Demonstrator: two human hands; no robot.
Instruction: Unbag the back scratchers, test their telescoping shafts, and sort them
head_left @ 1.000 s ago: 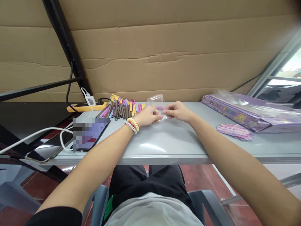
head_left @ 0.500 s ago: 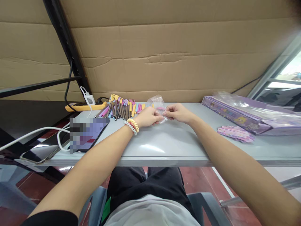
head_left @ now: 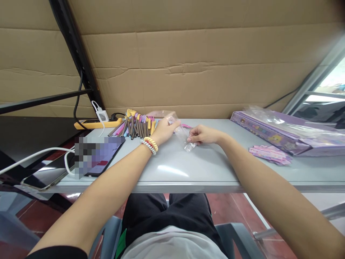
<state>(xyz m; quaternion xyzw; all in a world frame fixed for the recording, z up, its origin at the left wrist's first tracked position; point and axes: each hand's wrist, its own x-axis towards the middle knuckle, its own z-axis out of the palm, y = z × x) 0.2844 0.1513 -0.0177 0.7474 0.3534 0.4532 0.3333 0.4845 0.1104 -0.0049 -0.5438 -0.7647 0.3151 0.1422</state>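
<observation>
Between my two hands a clear plastic bag (head_left: pixel 182 136) is stretched over the table. My left hand (head_left: pixel 165 130), with twisted bracelets at the wrist, is closed on the bag's upper left part. The fingertips of my right hand (head_left: pixel 201 135) pinch its lower right end. A thin pink item (head_left: pixel 186 126) shows just behind the bag; whether it is inside, I cannot tell. Left of my left hand lies a heap of claw-headed sticks (head_left: pixel 136 124) with yellow, pink and purple ends and dark shafts. They look like small back scratchers.
A purple printed box (head_left: pixel 269 135) with clear plastic on it stands at the right, beside a stack of pink cards (head_left: pixel 270 154). At the left are a phone (head_left: pixel 107 158), another dark device (head_left: pixel 47 174), white cables and a yellow power strip (head_left: pixel 94 123). Cardboard (head_left: pixel 172 54) walls the back.
My left hand has moved left and slightly up, my right hand slightly down and right. The bag is now drawn out between them, and its far end lies over toward the heap.
</observation>
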